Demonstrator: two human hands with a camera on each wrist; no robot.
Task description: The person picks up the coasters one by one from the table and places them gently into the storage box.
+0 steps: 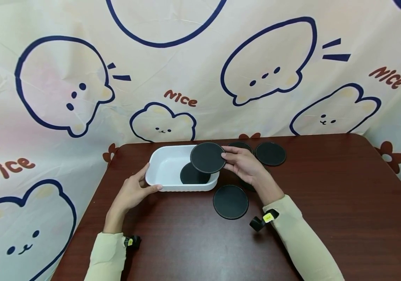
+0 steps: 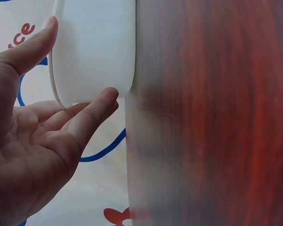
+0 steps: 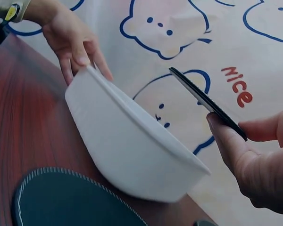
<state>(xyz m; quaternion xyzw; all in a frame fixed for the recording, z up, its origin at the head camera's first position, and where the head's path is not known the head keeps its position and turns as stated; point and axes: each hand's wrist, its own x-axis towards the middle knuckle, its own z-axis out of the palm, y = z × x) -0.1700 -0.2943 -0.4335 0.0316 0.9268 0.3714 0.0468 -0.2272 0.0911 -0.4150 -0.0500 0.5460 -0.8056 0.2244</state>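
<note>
My left hand (image 1: 132, 191) grips the left end of a white rectangular dish (image 1: 183, 188), thumb at the near side and fingers round the end. With thumb and fingers, my right hand (image 1: 244, 164) pinches the edge of a round black coaster (image 1: 207, 157) with a stitched rim. That coaster hangs tilted above the dish's right part; the right wrist view shows it edge-on, apart from the dish. Inside the dish lies another black coaster (image 1: 193, 175), partly covered by the held one. Just in front of the dish's right corner, a coaster (image 1: 231, 201) lies flat on the table.
Behind the right hand, a coaster (image 1: 270, 153) and a partly hidden coaster (image 1: 240, 145) lie near the back edge. Another coaster (image 1: 247, 185) shows partly beneath the right wrist. The brown wooden table (image 1: 344, 203) meets a printed cloth (image 1: 207, 78) at the back.
</note>
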